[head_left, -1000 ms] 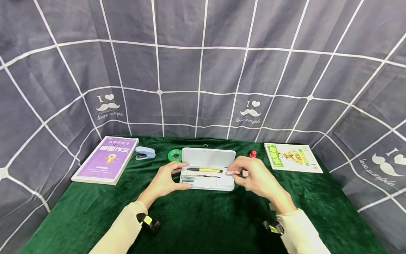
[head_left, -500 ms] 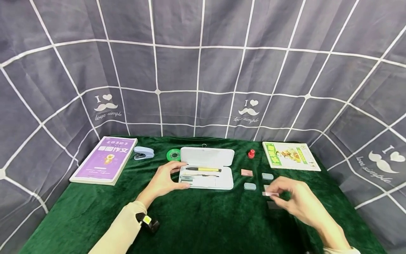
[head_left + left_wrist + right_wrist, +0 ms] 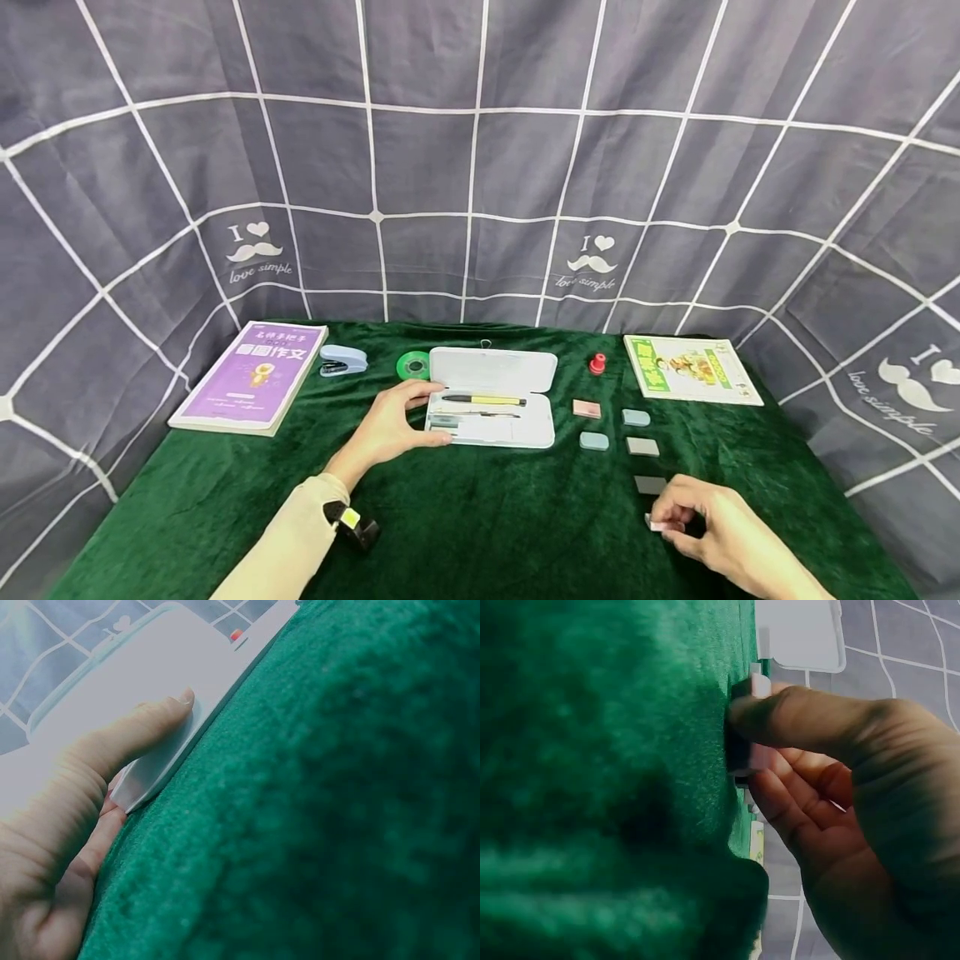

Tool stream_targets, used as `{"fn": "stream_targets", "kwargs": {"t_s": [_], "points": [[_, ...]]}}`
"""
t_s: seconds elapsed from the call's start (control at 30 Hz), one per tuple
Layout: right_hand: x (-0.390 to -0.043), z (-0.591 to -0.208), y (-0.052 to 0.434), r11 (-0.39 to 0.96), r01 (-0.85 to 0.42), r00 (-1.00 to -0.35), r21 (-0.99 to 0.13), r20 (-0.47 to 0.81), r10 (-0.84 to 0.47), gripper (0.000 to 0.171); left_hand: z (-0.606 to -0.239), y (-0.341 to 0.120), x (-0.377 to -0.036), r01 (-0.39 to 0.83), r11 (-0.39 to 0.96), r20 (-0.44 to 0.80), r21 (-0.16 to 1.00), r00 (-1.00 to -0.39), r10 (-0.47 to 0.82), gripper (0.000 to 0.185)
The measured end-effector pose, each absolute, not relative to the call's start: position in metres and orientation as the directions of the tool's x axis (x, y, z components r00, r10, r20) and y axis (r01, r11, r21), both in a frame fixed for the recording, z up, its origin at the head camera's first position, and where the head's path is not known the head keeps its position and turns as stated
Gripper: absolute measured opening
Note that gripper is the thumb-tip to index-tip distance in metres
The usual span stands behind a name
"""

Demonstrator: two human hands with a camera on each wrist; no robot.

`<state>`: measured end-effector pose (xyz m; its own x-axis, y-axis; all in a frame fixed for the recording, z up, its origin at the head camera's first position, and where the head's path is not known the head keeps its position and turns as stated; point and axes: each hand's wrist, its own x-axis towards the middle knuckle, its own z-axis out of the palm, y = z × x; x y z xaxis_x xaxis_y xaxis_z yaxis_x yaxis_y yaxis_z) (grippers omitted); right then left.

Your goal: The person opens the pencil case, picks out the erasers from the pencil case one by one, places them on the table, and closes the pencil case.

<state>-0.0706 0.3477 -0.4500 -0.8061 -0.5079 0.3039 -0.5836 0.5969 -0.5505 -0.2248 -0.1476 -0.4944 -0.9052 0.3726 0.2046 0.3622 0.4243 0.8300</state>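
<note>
An open white pencil case (image 3: 534, 427) lies mid-table, its lid raised at the back. My left hand (image 3: 393, 427) grips its left end, thumb on the front edge and fingers behind; the left wrist view shows the thumb over the case (image 3: 157, 761). Inside are a yellow-and-black pen (image 3: 487, 400) and a thin pen (image 3: 480, 414). At the table's right front, my right hand (image 3: 712, 521) pinches a small pale pink block (image 3: 657, 525), perhaps an eraser, low at the cloth. In the right wrist view the thumb covers part of the block (image 3: 759, 759).
Near the right hand lie a dark grey block (image 3: 649, 484), a light grey one (image 3: 642, 447), two blue ones (image 3: 636, 417) and a pink one (image 3: 587, 408). Behind stand a red cap-like piece (image 3: 597, 363), green tape (image 3: 412, 365), a stapler (image 3: 343, 361), a purple book (image 3: 251, 375) and a green-white book (image 3: 692, 369).
My right hand has carried the pale pink block from the pencil case's right end rightward and toward me, down to the cloth. My left hand has stayed on the case.
</note>
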Motion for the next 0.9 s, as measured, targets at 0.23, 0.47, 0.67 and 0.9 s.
{"fn": "stream_targets", "kwargs": {"t_s": [0.23,0.47,0.67,0.9], "points": [[-0.075,-0.45,0.352,0.551,-0.602,-0.781,-0.577,0.285,-0.556,0.039,-0.493,-0.147,-0.224,0.359,0.419,0.206,0.834,-0.907,0.366,0.082],[-0.089,-0.427,0.335,0.6,-0.61,-0.792,-0.517,0.373,-0.484,0.051,-0.496,-0.147,-0.225,0.376,0.412,0.221,0.83,-0.9,0.376,0.081],[-0.117,-0.408,0.307,0.557,-0.627,-0.779,-0.544,0.448,-0.439,0.056,-0.494,-0.146,-0.225,0.368,0.41,0.211,0.835,-0.901,0.378,0.082],[-0.157,-0.4,0.258,0.498,-0.646,-0.763,-0.578,0.467,-0.447,0.049,-0.494,-0.147,-0.225,0.367,0.415,0.208,0.833,-0.901,0.379,0.082]]}}
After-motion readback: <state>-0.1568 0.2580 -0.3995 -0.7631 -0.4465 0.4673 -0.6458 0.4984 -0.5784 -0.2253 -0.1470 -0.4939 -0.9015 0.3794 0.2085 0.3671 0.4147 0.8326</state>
